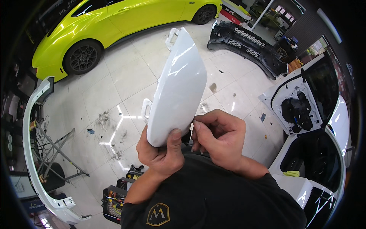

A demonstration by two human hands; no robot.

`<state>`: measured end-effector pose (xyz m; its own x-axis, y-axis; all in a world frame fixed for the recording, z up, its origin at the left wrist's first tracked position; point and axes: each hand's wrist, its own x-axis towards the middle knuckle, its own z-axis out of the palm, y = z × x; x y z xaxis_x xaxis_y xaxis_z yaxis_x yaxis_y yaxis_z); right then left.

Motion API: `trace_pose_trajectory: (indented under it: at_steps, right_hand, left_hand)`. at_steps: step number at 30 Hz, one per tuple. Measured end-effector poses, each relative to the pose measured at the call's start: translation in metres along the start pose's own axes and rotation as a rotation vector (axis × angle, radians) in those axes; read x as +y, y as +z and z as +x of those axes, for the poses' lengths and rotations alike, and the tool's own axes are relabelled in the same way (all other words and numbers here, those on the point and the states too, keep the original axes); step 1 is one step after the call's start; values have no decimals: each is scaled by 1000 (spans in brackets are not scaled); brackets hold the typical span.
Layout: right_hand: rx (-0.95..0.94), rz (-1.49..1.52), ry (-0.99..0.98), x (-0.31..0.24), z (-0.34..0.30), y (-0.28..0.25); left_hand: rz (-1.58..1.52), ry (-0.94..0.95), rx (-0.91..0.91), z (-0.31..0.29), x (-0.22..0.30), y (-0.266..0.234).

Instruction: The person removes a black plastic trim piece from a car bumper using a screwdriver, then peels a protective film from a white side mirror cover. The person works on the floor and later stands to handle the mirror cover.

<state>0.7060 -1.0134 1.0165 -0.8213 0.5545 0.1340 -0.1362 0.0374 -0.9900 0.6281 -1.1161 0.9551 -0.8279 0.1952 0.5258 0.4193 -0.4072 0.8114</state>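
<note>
A glossy white car trim cover [179, 84], curved and tapering to a point at the top, stands upright in front of me. White loop-shaped clips [146, 108] stick out along its left edge. My left hand [162, 152] grips its lower end, thumb on the painted face and fingers behind. At the cover's lower right edge, my right hand [221, 135] is closed in a pinch, thumb against the index finger. Whatever lies between those fingertips is too small to make out. The back of the cover is hidden from view.
A yellow-green car [137, 19] stands at the far side. A black bumper [248, 45] lies on the tiled floor, far right. On the right is a white car with an open door [297, 103]. A white bumper [28, 141] and folding stand [57, 156] are left; a toolbox [112, 202] sits below.
</note>
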Motion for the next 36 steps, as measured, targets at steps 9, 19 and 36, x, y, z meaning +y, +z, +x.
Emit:
trace_pose_trajectory:
  at_steps: [9,19,36]
  right_hand:
    - [6,59,126,4,8,-5]
    - [-29,199,180,7,9,-1]
    - [-94,101,125,16,13,-3]
  left_hand:
    - [24,130,55,1,-15,5]
    - [-73,-56,77,2,-7,4]
    - [71,40,-1,1,-17,-17]
